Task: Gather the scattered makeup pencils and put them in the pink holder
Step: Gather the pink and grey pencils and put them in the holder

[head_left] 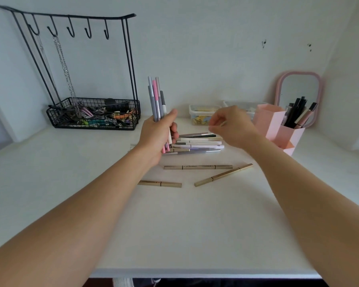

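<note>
My left hand (161, 132) grips an upright bunch of grey, pink and white makeup pencils (157, 98) above the table. A pile of pencils (199, 142) lies flat just right of that hand. Three gold pencils lie nearer me: one (198, 167) level, one (224, 175) slanted, one (160, 183) partly under my left forearm. My right hand (231, 126) hovers over the pile with fingers curled; whether it holds anything is unclear. The pink holder (278, 129) stands at the right with several dark pencils (296, 114) in its rear compartment.
A black wire rack with hooks and a basket (93, 114) of small items stands at the back left. Two clear plastic boxes (201, 116) sit behind the pile. A pink-framed mirror (298, 90) leans on the wall behind the holder. The table's front edge (195, 273) is near me.
</note>
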A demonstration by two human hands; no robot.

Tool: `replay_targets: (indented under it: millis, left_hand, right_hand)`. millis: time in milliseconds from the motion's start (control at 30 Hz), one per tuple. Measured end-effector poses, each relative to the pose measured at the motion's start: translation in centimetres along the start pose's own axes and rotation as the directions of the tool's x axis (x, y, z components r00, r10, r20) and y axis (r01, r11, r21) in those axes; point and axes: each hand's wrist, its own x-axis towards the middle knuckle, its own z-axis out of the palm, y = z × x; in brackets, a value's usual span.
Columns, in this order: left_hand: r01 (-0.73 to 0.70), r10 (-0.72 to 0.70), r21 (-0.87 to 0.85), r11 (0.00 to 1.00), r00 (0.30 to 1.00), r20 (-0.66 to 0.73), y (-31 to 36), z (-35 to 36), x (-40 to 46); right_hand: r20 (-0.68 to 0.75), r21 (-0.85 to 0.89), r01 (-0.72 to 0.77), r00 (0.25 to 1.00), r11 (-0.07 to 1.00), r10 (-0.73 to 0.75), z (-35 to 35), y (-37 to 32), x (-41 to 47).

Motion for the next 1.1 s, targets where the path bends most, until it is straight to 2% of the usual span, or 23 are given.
replay_targets:
  millis: [67, 167, 267, 533, 800, 967, 1033, 1100]
  left_hand:
    - [0.008, -0.008, -0.036, 0.999, 1.0, 0.001, 0.0, -0.1, 0.1]
    - [-0.006, 0.005, -0.023, 1.0, 1.0, -0.012, -0.2, -0.2, 0.2]
    - [-0.041, 0.041, 0.022, 0.999, 0.999, -0.02, 0.1, -0.2, 0.0]
    - [0.008, -0.009, -0.017, 1.0, 0.998, -0.055, 0.9, -0.3, -0.4]
    - [0.02, -0.02, -0.008, 1.0, 1.0, -0.021, 0.7, -0.2, -0.5]
    - [0.037, -0.037, -0.011, 0.999, 0.999, -0.02, 0.7, -0.2, -0.7]
    - [0.034, -0.034, -0.008, 0.999, 0.999, -0.041, 0.8, -0.1, -0.8]
    - [0.02, -0.021, -0.016, 1.0, 0.998, -0.051, 0.9, 0.0, -0.9]
  right_hand:
    - [0.058, -0.196, 0.016, 0.998, 0.98, -0.004, -0.7, 1.6, 0.3]
    - [0.155, -0.274, 0.042, 0.988, 0.961, 0.001, -0.4, 2.8, 0.1]
    - [0.19, -0.261, 0.046, 0.982, 0.964, 0.005, 0.0, 2.8, 0.1]
    - [0.293, -0.203, 0.062, 0.956, 0.977, 0.0, -0.1, 2.3, -0.1]
    - [0.429, -0.195, 0.036, 0.902, 0.98, 0.052, 0.2, 2.2, 0.1]
    - [0.33, -0.009, -0.027, 0.944, 1.0, 0.029, -0.3, 2.3, 0.4]
    - [0.284, 0.157, -0.137, 0.955, 0.978, 0.088, -0.7, 2.0, 0.5]
    - [0.299, 0.387, -0.263, 0.942, 0.884, 0.15, -1.1, 1.4, 0.2]
